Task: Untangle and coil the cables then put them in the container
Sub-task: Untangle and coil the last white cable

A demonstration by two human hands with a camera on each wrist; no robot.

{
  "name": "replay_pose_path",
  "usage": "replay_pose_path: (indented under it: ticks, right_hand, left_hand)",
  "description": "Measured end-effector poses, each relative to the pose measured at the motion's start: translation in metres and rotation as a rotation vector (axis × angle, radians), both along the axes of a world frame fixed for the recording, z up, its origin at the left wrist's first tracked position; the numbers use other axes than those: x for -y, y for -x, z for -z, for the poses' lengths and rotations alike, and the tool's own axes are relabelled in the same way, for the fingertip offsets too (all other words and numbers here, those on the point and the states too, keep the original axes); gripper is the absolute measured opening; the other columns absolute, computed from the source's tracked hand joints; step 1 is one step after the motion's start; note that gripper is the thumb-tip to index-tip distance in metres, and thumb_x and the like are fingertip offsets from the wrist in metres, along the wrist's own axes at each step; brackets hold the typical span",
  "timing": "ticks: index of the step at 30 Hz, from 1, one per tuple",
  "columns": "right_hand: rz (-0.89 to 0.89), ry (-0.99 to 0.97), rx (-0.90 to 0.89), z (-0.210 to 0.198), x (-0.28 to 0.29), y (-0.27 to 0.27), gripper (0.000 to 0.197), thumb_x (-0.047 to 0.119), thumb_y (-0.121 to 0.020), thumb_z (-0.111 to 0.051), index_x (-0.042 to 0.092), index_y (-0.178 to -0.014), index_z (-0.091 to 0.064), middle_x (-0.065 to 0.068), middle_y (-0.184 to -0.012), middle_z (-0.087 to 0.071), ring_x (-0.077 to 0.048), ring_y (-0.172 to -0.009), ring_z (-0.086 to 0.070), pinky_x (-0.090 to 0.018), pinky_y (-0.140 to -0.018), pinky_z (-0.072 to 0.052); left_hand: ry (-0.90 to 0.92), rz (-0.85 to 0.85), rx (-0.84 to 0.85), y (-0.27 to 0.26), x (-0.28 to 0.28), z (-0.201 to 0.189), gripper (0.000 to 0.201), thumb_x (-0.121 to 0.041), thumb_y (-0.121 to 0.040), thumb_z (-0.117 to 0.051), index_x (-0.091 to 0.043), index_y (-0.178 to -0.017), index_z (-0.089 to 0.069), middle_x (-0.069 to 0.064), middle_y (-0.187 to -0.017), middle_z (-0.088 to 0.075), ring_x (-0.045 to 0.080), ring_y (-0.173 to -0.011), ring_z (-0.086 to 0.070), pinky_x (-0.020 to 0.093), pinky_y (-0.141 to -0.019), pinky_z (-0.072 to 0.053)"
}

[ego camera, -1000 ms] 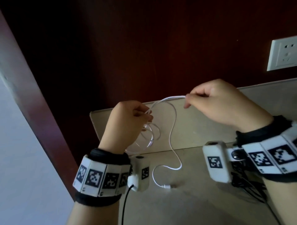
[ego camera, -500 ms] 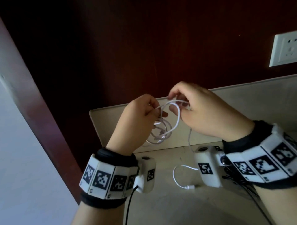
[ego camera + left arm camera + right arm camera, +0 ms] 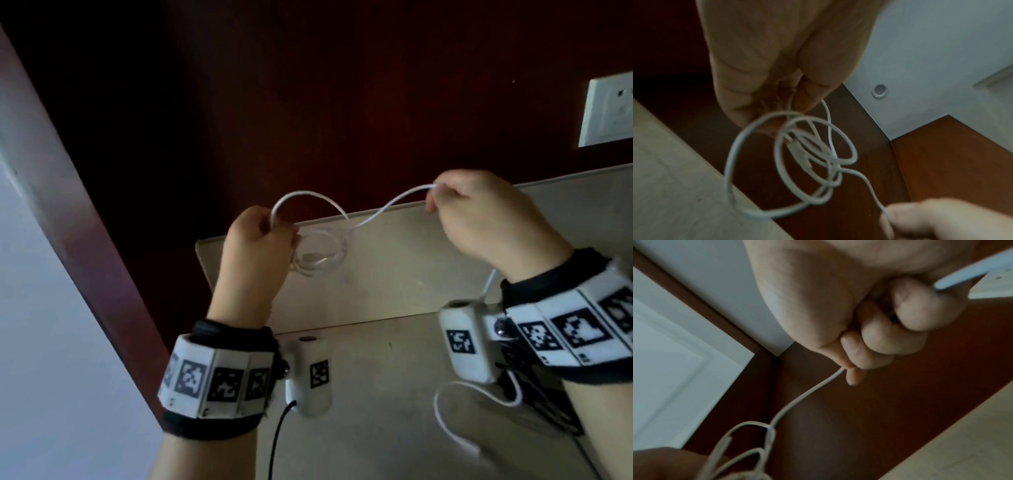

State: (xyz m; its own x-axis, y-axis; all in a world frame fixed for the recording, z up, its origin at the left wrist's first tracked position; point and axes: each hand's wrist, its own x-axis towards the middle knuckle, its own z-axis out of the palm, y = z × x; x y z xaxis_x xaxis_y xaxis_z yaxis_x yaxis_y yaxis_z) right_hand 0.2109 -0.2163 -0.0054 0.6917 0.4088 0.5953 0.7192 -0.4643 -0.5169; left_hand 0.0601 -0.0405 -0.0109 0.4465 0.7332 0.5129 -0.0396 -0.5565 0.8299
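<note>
A thin white cable (image 3: 376, 210) runs between both raised hands. My left hand (image 3: 260, 240) grips several loops of it, a small coil (image 3: 322, 253) that hangs beside the fingers; the coil (image 3: 793, 162) is seen close in the left wrist view. My right hand (image 3: 479, 212) pinches the free run of the cable (image 3: 807, 394) to the right, slightly higher. The tail of the cable (image 3: 445, 421) drops behind the right wrist and lies on the beige tabletop (image 3: 376, 428), ending in a plug (image 3: 471, 447). No container is in view.
A tangle of black cable (image 3: 534, 397) lies on the tabletop under my right wrist. A raised beige back ledge (image 3: 394, 274) stands before a dark wooden wall. A white wall socket (image 3: 609, 113) is at the upper right.
My hands, close together half a second ago, have drawn apart: the right hand slid right along the cable. The coil in the left hand has gained a loop. The tail on the table is shorter.
</note>
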Motion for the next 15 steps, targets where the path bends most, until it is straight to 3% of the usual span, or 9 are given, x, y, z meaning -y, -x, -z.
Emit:
replay_pose_path:
  ticks: [2,3,6,9,12,15]
  right_hand:
    - [0.064,0.128,-0.07,0.001,0.004,-0.004,0.026,0.022,-0.097,-0.04,0.022,-0.092,-0.066,-0.001,-0.071,-0.059,-0.024,-0.065,-0.055,-0.031,-0.057,-0.037]
    - [0.072,0.19,-0.101,0.002,0.005,-0.002,0.027,0.023,-0.096,-0.04,0.024,-0.096,-0.067,-0.003,-0.081,-0.064,-0.025,-0.073,-0.058,-0.033,-0.062,-0.043]
    - [0.033,0.29,-0.123,0.002,0.0,0.009,0.031,0.027,-0.099,-0.039,0.022,-0.122,-0.059,-0.009,-0.118,-0.062,-0.028,-0.1,-0.058,-0.037,-0.084,-0.046]
    - [-0.041,0.255,-0.093,0.0,-0.004,0.022,0.044,0.026,-0.098,-0.044,0.023,-0.142,-0.043,-0.011,-0.139,-0.043,-0.032,-0.127,-0.042,-0.039,-0.1,-0.036]
    - [-0.181,0.148,0.034,-0.004,-0.005,0.039,0.053,0.015,-0.085,-0.051,0.027,-0.137,-0.045,-0.003,-0.14,-0.036,-0.027,-0.134,-0.025,-0.04,-0.103,-0.027]
    - [-0.265,-0.015,0.284,-0.007,-0.005,0.058,0.042,0.035,-0.078,-0.055,0.029,-0.119,-0.058,0.007,-0.119,-0.05,-0.018,-0.117,-0.041,-0.036,-0.093,-0.032]
  left_hand:
    - [0.105,0.066,0.048,0.003,0.0,-0.002,0.009,0.0,-0.088,-0.062,0.006,-0.094,-0.058,0.023,-0.086,-0.068,0.036,-0.083,-0.07,0.046,-0.072,-0.061]
    - [0.114,0.088,0.047,0.004,0.001,-0.002,0.011,0.001,-0.088,-0.062,0.007,-0.096,-0.057,0.02,-0.084,-0.069,0.035,-0.084,-0.071,0.051,-0.074,-0.06]
    - [0.061,0.108,-0.005,0.002,0.005,0.0,0.011,-0.001,-0.089,-0.066,0.003,-0.096,-0.058,0.0,-0.069,-0.067,0.02,-0.068,-0.072,0.041,-0.066,-0.062]
    - [0.013,0.108,-0.037,0.0,0.009,0.002,0.01,-0.004,-0.088,-0.069,-0.006,-0.088,-0.059,0.006,-0.077,-0.066,0.022,-0.068,-0.072,0.044,-0.065,-0.063]
    - [0.029,0.111,-0.036,-0.001,0.01,0.003,0.01,-0.004,-0.089,-0.068,-0.003,-0.09,-0.058,0.006,-0.075,-0.065,0.023,-0.068,-0.073,0.046,-0.066,-0.062]
    - [0.053,0.106,-0.011,0.0,0.011,0.001,0.012,-0.002,-0.089,-0.068,0.001,-0.092,-0.057,0.009,-0.075,-0.067,0.019,-0.063,-0.072,0.041,-0.063,-0.063]
